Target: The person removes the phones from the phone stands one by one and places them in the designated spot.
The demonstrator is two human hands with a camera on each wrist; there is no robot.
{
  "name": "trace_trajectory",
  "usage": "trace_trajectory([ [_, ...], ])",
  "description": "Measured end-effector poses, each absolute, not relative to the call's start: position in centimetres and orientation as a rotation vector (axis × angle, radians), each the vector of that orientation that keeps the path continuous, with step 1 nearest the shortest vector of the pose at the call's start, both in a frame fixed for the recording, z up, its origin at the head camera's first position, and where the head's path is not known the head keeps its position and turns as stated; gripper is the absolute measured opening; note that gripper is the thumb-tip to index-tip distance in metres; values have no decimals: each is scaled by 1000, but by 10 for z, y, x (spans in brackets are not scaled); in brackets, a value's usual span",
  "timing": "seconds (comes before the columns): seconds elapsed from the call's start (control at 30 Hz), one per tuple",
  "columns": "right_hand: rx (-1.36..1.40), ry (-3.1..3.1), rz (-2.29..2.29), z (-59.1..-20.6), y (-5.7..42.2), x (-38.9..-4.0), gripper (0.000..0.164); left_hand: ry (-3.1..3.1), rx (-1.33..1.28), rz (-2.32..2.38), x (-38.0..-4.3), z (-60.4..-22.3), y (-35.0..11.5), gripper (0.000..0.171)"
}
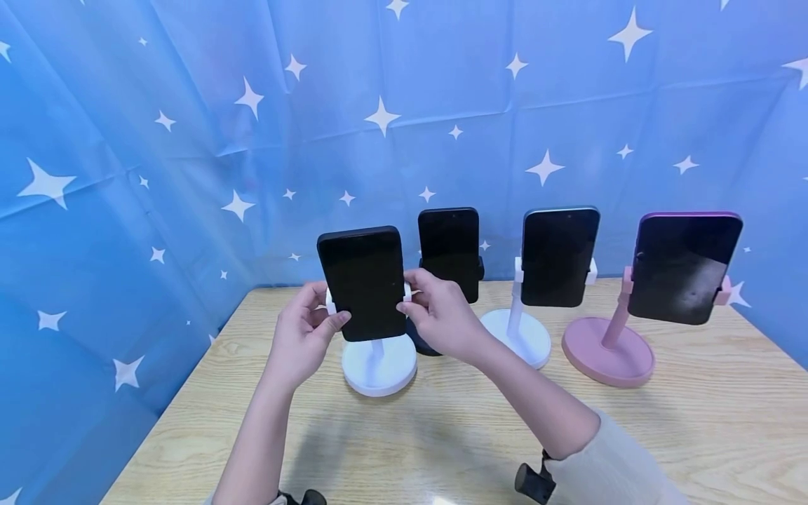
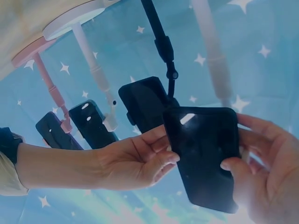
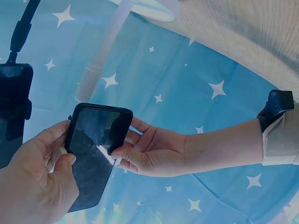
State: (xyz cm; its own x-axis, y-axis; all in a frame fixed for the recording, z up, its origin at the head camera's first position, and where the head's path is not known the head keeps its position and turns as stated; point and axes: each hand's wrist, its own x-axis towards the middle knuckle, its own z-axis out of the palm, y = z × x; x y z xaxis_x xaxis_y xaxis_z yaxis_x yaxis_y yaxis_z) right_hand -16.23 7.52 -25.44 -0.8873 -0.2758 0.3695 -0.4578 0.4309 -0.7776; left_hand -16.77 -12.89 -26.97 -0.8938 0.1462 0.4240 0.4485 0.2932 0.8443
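Note:
A black smartphone [image 1: 362, 280] sits upright, tilted slightly back, in the clamp of a white phone stand [image 1: 379, 382] at the left of the row. At its left edge my left hand [image 1: 301, 340] pinches the phone beside the white clamp arm, thumb over the front and fingers behind. On the opposite edge my right hand [image 1: 445, 315] grips the other clamp arm [image 1: 407, 291] between thumb and fingers, thumb tip right at the phone's side. Both wrist views show this phone [image 2: 203, 158] between the two hands; its back is hidden.
Behind my right hand stands a black phone [image 1: 449, 245] on a black stand. Further right are a phone [image 1: 560, 256] on a white stand [image 1: 536, 344] and a purple-edged phone [image 1: 684, 266] on a pink stand [image 1: 609, 365]. A blue starry curtain [image 1: 341, 161] backs the wooden table [image 1: 208, 421].

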Motion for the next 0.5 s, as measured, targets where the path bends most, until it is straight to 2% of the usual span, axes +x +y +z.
trace_trajectory([
  [0.5,733,-2436,1330,-255,91,-144,38,-2299,-613,-1766,-161,-269,-121,34],
])
